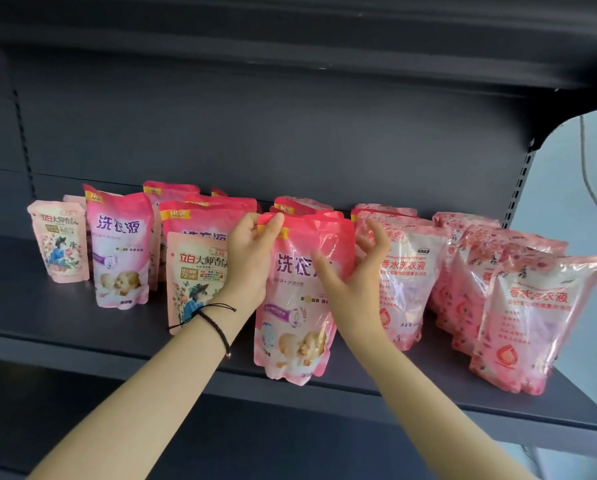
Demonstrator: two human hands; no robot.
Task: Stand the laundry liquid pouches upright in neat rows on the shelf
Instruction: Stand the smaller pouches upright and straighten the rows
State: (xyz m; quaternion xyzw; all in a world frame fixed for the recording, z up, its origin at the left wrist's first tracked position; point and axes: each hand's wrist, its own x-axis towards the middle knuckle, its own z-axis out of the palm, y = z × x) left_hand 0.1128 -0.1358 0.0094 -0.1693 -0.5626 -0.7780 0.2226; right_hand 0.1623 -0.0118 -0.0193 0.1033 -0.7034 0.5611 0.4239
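— Forearms fill the foreground at the bottom edge. Which is which, and how do the hands stand?

— Left forearm: marked by a black cord bracelet [217, 327]. On my head-camera feed I see the left hand [252, 244] pinching the top left corner of the front pink pouch [300, 306], fingers curled over its seal. Right hand [352, 271]: spread, thumb laid on the pouch's printed face, fingers fanned beside its right edge; whether they touch it I cannot tell.

— Where does that pouch stand?

— Upright, base near the front edge of the dark shelf [65, 306], heading a file of like pink pouches. Left of it: a small peach pouch [193, 278], partly behind the left wrist; a second pink pouch [120, 247]; a far-left peach pouch [59, 242]. Right of it: rose-printed pouches [404, 282] in files, the nearest rose pouch [532, 323] tilted a little.
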